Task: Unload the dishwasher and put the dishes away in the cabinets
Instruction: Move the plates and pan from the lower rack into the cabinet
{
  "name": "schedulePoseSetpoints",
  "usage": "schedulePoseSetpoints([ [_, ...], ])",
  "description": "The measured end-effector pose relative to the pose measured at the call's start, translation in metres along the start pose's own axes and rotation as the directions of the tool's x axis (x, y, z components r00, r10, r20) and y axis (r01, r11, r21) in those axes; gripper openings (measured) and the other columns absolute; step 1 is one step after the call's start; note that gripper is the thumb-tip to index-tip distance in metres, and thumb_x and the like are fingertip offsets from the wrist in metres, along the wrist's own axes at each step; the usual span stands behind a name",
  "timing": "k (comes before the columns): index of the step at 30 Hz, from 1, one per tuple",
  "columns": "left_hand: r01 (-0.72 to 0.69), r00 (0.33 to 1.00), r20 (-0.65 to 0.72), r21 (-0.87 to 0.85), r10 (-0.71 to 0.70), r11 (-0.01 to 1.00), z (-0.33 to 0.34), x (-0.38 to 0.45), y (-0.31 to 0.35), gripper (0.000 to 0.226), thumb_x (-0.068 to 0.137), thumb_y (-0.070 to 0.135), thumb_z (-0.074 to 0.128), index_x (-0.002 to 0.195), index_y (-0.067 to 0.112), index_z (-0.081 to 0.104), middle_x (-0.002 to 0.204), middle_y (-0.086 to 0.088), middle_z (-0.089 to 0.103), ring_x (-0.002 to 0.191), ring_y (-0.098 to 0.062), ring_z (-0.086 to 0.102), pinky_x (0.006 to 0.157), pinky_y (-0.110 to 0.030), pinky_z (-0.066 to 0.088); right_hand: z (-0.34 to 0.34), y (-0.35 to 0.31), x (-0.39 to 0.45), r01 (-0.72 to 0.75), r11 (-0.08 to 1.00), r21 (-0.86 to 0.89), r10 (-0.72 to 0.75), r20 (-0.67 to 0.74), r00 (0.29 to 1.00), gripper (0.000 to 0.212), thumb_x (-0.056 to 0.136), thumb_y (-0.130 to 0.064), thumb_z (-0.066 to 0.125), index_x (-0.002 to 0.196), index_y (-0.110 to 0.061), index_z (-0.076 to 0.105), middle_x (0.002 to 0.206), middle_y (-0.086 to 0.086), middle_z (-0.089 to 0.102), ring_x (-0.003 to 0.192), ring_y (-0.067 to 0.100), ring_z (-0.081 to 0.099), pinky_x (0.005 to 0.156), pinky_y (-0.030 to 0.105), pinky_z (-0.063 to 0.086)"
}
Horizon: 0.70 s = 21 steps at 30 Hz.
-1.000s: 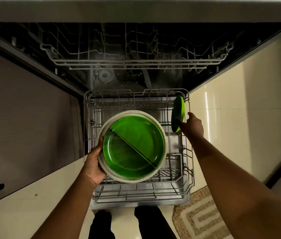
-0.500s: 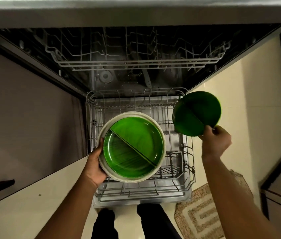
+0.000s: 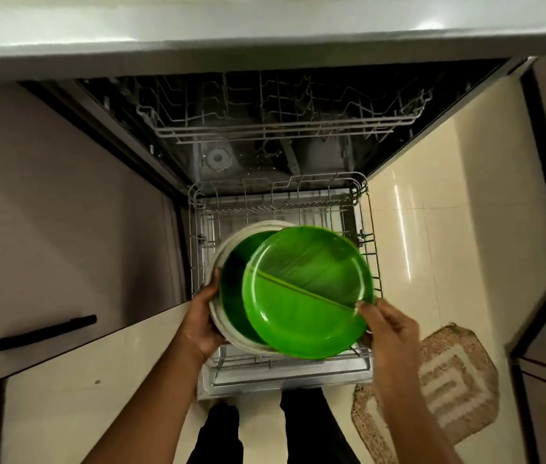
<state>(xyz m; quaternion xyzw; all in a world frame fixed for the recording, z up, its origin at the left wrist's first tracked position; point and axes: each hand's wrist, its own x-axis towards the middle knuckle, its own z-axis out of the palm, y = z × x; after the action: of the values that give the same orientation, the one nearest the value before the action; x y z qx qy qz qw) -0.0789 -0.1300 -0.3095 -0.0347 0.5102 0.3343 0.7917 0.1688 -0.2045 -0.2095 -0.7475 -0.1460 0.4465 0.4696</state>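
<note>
The dishwasher stands open with its lower rack (image 3: 198, 249) pulled out over the floor. My left hand (image 3: 203, 316) grips the left rim of a stack: a white plate (image 3: 223, 324) with a dark green divided plate (image 3: 233, 283) lying in it. My right hand (image 3: 387, 324) pinches the right edge of a second, bright green divided plate (image 3: 305, 289). This plate lies tilted over the stack and covers most of it. The part of the lower rack that shows holds no dishes.
The upper rack (image 3: 281, 125) sits inside the dishwasher with no dishes in sight. A cabinet front with a black handle (image 3: 44, 333) is at the left. A patterned mat (image 3: 449, 380) lies on the tiled floor at the right. My legs stand at the rack's front.
My right hand lifted the second green plate out of the rack's right side, swung it out to the right, then brought it over the stack that my left hand holds.
</note>
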Motion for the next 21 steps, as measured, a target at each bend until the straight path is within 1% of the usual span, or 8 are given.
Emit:
schedulePoseSetpoints([
  [2, 0.006, 1.0, -0.014, 0.014, -0.005, 1.0, -0.001, -0.011, -0.002, 0.038, 0.1, 0.037, 0.045, 0.111, 0.019, 0.076, 0.113, -0.012, 0.074, 0.103, -0.03, 0.071, 0.076, -0.043, 0.06, 0.013, 0.007, -0.014, 0.043, 0.997, -0.07, -0.04, 0.042, 0.998, 0.014, 0.09, 0.003, 0.063, 0.08, 0.0, 0.072, 0.079, 0.033, 0.059, 0.067, 0.033, 0.057, 0.064, 0.046, 0.056],
  [4, 0.01, 1.0, -0.013, 0.035, -0.01, 0.999, -0.004, -0.027, -0.003, 0.038, 0.096, 0.04, 0.05, 0.113, 0.016, 0.075, 0.115, -0.014, 0.072, 0.105, -0.03, 0.07, 0.078, -0.044, 0.06, 0.021, 0.011, -0.029, 0.117, 0.981, -0.153, -0.106, 0.078, 0.991, 0.018, 0.089, -0.001, 0.068, 0.085, -0.016, 0.077, 0.078, 0.026, 0.063, 0.066, 0.04, 0.062, 0.063, 0.054, 0.057],
  [6, 0.023, 1.0, 0.001, 0.046, -0.023, 0.999, -0.007, -0.046, -0.001, 0.041, 0.089, 0.043, 0.055, 0.111, 0.014, 0.076, 0.114, -0.015, 0.073, 0.103, -0.031, 0.071, 0.078, -0.043, 0.06, 0.022, 0.012, -0.045, 0.163, 0.955, -0.249, -0.155, 0.051, 0.987, 0.028, 0.086, -0.008, 0.074, 0.105, -0.029, 0.077, 0.075, 0.005, 0.071, 0.063, 0.021, 0.069, 0.057, 0.042, 0.061],
  [9, 0.042, 0.999, 0.021, 0.054, -0.043, 0.998, -0.017, -0.071, 0.003, 0.044, 0.088, 0.045, 0.056, 0.111, 0.014, 0.076, 0.116, -0.016, 0.072, 0.107, -0.032, 0.069, 0.081, -0.044, 0.06, 0.017, 0.012, -0.064, 0.306, 0.73, -0.612, -0.339, 0.066, 0.939, 0.051, 0.08, -0.027, 0.08, 0.127, -0.036, 0.064, 0.068, -0.019, 0.064, 0.062, -0.001, 0.063, 0.058, 0.025, 0.056],
  [13, 0.039, 0.999, 0.031, 0.066, -0.041, 0.997, -0.029, -0.108, 0.01, 0.043, 0.089, 0.045, 0.057, 0.113, 0.013, 0.075, 0.119, -0.016, 0.07, 0.11, -0.033, 0.068, 0.081, -0.045, 0.059, 0.015, 0.008, -0.094, 0.357, 0.506, -0.785, -0.419, 0.138, 0.897, 0.05, 0.076, -0.042, 0.082, 0.123, -0.035, 0.068, 0.08, -0.015, 0.053, 0.064, 0.005, 0.052, 0.054, 0.027, 0.051],
  [16, 0.075, 0.994, 0.075, 0.072, -0.08, 0.995, -0.03, -0.14, 0.013, 0.043, 0.09, 0.046, 0.057, 0.112, 0.013, 0.076, 0.118, -0.016, 0.071, 0.109, -0.032, 0.069, 0.079, -0.045, 0.059, 0.013, -0.001, -0.118, 0.355, 0.635, -0.686, -0.383, 0.119, 0.916, 0.053, 0.077, -0.04, 0.082, 0.127, -0.029, 0.067, 0.095, -0.006, 0.055, 0.077, 0.012, 0.06, 0.067, 0.031, 0.056],
  [19, 0.07, 0.993, 0.085, 0.104, -0.079, 0.992, -0.027, -0.169, 0.014, 0.044, 0.088, 0.047, 0.06, 0.112, 0.014, 0.076, 0.118, -0.015, 0.071, 0.109, -0.032, 0.068, 0.079, -0.045, 0.059, 0.012, -0.017, -0.134, 0.165, 0.904, -0.395, -0.15, 0.069, 0.986, 0.056, 0.081, -0.045, 0.077, 0.133, -0.036, 0.061, 0.116, -0.001, 0.063, 0.106, 0.013, 0.063, 0.093, 0.033, 0.053],
  [21, 0.065, 0.988, 0.127, 0.148, -0.084, 0.987, -0.023, -0.193, 0.018, 0.046, 0.089, 0.049, 0.061, 0.117, 0.014, 0.073, 0.122, -0.015, 0.07, 0.113, -0.033, 0.067, 0.082, -0.045, 0.058, 0.013, -0.029, -0.152, 0.033, 0.986, -0.161, -0.012, 0.13, 0.991, 0.056, 0.084, -0.04, 0.073, 0.138, -0.038, 0.056, 0.127, -0.007, 0.064, 0.121, 0.014, 0.06, 0.099, 0.032, 0.052],
])
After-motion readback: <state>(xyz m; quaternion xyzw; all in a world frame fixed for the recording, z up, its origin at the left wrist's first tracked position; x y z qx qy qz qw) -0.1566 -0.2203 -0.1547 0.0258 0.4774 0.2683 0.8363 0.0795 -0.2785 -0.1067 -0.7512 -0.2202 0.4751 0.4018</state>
